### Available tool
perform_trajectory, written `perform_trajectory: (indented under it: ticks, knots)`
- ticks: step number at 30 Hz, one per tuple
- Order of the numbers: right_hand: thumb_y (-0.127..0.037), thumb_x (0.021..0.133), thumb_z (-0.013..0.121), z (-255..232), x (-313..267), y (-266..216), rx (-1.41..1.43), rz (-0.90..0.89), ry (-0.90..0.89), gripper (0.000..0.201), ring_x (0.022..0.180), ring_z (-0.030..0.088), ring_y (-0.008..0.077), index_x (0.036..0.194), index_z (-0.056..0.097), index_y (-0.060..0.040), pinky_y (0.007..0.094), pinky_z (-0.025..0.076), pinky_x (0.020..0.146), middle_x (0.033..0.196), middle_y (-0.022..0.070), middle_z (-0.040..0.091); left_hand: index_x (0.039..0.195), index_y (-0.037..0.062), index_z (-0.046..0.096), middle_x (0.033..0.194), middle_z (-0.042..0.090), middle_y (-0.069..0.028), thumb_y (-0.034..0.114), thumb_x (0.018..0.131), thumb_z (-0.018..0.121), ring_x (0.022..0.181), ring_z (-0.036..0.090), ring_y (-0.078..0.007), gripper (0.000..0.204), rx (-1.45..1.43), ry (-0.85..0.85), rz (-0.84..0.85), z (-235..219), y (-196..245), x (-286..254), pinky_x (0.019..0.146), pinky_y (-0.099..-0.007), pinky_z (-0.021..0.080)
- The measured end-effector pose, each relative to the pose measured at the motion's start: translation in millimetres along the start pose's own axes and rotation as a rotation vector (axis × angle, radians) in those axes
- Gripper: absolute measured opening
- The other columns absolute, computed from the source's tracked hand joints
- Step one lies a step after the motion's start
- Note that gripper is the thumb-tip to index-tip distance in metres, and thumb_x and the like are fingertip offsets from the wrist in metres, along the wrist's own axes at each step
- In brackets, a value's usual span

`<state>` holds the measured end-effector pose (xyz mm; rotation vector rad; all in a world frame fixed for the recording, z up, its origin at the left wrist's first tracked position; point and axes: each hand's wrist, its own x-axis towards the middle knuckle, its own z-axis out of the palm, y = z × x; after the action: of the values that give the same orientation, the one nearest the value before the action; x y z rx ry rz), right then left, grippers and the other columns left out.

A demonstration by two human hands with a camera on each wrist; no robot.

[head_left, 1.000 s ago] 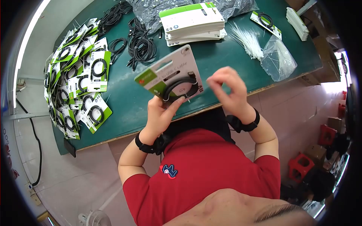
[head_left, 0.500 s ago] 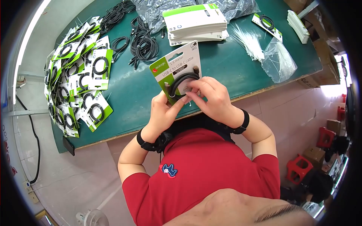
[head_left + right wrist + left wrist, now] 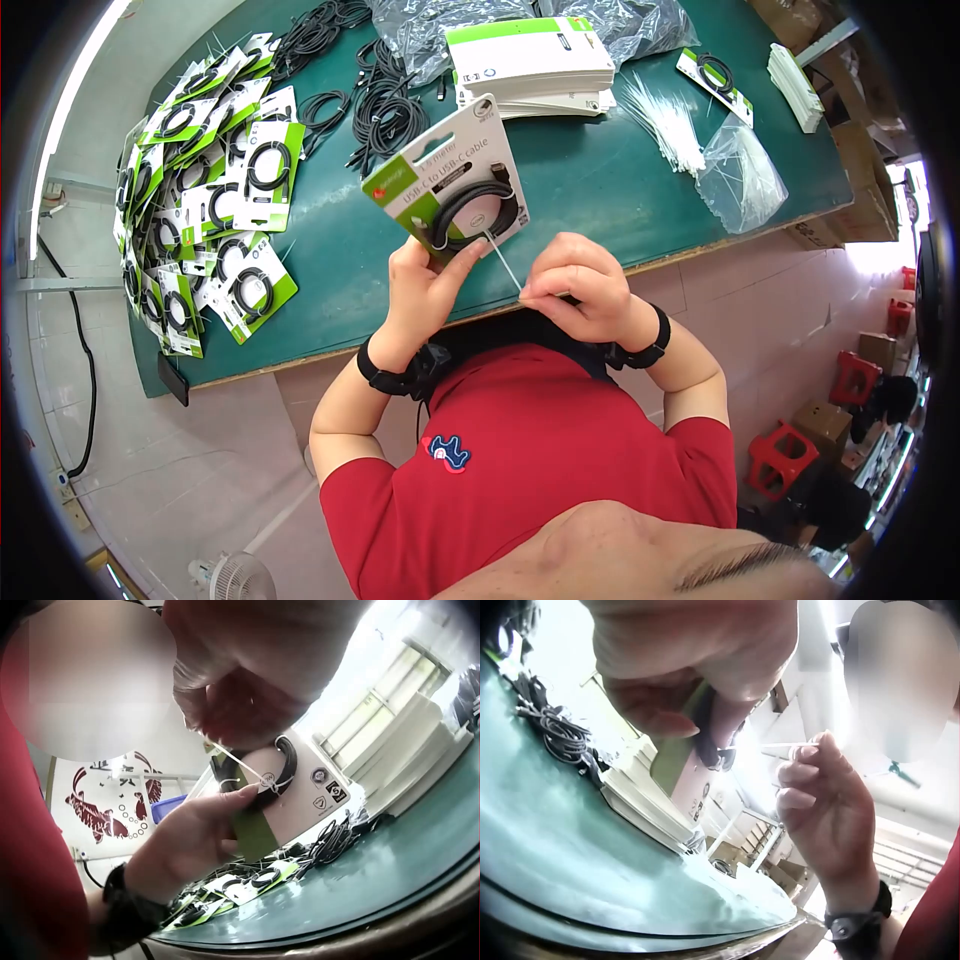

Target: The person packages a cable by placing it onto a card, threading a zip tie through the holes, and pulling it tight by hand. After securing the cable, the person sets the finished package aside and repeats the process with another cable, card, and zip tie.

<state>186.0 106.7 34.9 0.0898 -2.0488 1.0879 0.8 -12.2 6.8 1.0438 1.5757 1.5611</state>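
My left hand [image 3: 425, 290] grips a green and white cable card [image 3: 395, 187] by its lower edge, the thumb on the front. The card is tilted above the table and reads "USB-C to USB-C cable". A coiled black cable [image 3: 443, 217] lies on its face, bound with white ties. From the coil's lower part a white cable tie [image 3: 506, 268] runs taut toward the person. Its tail end is pinched between thumb and forefinger of my right hand [image 3: 580, 288]. In the right wrist view the tie [image 3: 236, 759] passes round the black coil [image 3: 290, 761] near the left thumb.
A heap of carded cables [image 3: 268, 165] covers the table's left side. Loose black cables [image 3: 388, 118] and a stack of blank-faced cards [image 3: 530, 60] lie at the back. Rightward are loose white ties [image 3: 665, 125], a plastic bag of ties [image 3: 742, 175] and one carded cable [image 3: 715, 85].
The right hand came in to the card's lower front, then drew back toward the lower right with the tie's tail pinched. The card, in the left hand, has tilted slightly.
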Motion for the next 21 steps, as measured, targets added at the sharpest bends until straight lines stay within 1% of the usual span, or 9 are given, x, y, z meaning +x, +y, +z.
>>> perform_trajectory:
  ticks: [2,4,5,7,9,14,18,20,21]
  knots:
    - [-0.002,0.088,0.068,-3,-4,2,0.078,0.03,-0.041,0.009,0.075,0.062,0.0225,0.097,0.064,-0.0019,0.0351,0.051,0.065,0.087,0.0087,0.064,0.109,-0.0011,0.066,0.099,0.072,-0.012,0.005,0.085,0.073,0.084,0.07,-0.0166,0.026,0.409,0.011,0.128,-2,3,-4,0.066,-0.0245,0.052]
    - [-0.011,0.093,0.064,-7,-7,5,0.571,0.621,0.017,0.015,0.077,0.064,0.0187,0.104,0.063,-0.0001,0.0316,0.053,0.065,0.093,0.0062,0.067,0.108,-0.0002,0.067,0.098,0.072,-0.0119,0.005,0.084,0.073,0.084,0.071,-0.0183,0.026,0.614,0.015,0.192,-2,8,-3,0.065,-0.0248,0.051]
    - [-0.015,0.096,0.062,-8,-9,7,0.816,0.919,0.049,0.02,0.079,0.066,0.0168,0.108,0.063,0.0008,0.0298,0.054,0.066,0.096,0.005,0.068,0.107,0.0006,0.067,0.099,0.072,-0.0117,0.005,0.082,0.073,0.085,0.071,-0.0203,0.026,0.692,0.031,0.392,1,9,0,0.065,-0.0263,0.052]
    - [-0.016,0.097,0.06,-6,-14,14,0.929,1.004,0.071,0.024,0.081,0.066,0.0155,0.113,0.062,0.0015,0.0287,0.055,0.066,0.098,0.0047,0.068,0.105,0.0023,0.068,0.101,0.072,-0.0112,0.004,0.078,0.072,0.087,0.07,-0.0242,0.027,0.837,0.057,0.798,6,11,4,0.066,-0.0293,0.053]
    - [-0.018,0.1,0.056,-5,-13,17,1.154,1.173,0.104,0.033,0.085,0.066,0.0128,0.124,0.059,0.0028,0.0265,0.056,0.068,0.102,0.0041,0.068,0.105,0.0026,0.069,0.103,0.072,-0.0103,0.004,0.078,0.071,0.088,0.07,-0.0239,0.027,0.89,0.045,0.825,6,12,3,0.067,-0.0305,0.053]
    - [-0.016,0.097,0.06,6,-10,14,1.185,1.219,0.219,0.041,0.086,0.067,0.0121,0.134,0.055,0.001,0.025,0.055,0.065,0.102,0.0052,0.068,0.106,0.0034,0.068,0.106,0.072,-0.0094,0.003,0.076,0.07,0.089,0.07,-0.0255,0.03,0.927,0.014,0.836,8,11,-1,0.069,-0.0321,0.054]
    - [-0.014,0.095,0.063,4,-17,20,0.804,1.09,0.078,0.036,0.085,0.067,0.0109,0.127,0.06,0.0017,0.0235,0.054,0.063,0.103,0.0052,0.068,0.107,0.0021,0.067,0.105,0.072,-0.0101,0.004,0.078,0.071,0.089,0.071,-0.0248,0.03,0.728,-0.03,0.708,7,2,0,0.069,-0.0298,0.054]
    - [-0.012,0.093,0.067,-5,-17,23,0.584,0.972,-0.142,0.029,0.082,0.067,0.0108,0.118,0.065,0.0022,0.0228,0.054,0.062,0.1,0.0057,0.069,0.108,0.0014,0.066,0.105,0.072,-0.0102,0.004,0.079,0.072,0.09,0.071,-0.024,0.03,0.644,-0.05,0.65,9,-5,-1,0.069,-0.0288,0.054]
    - [-0.011,0.092,0.069,-8,-16,25,0.473,0.909,-0.249,0.025,0.081,0.067,0.0108,0.113,0.067,0.0024,0.0225,0.053,0.061,0.099,0.0059,0.069,0.109,0.001,0.066,0.104,0.072,-0.0095,0.006,0.081,0.073,0.088,0.07,-0.0218,0.029,0.422,-0.05,0.411,11,-9,-3,0.068,-0.0274,0.053]
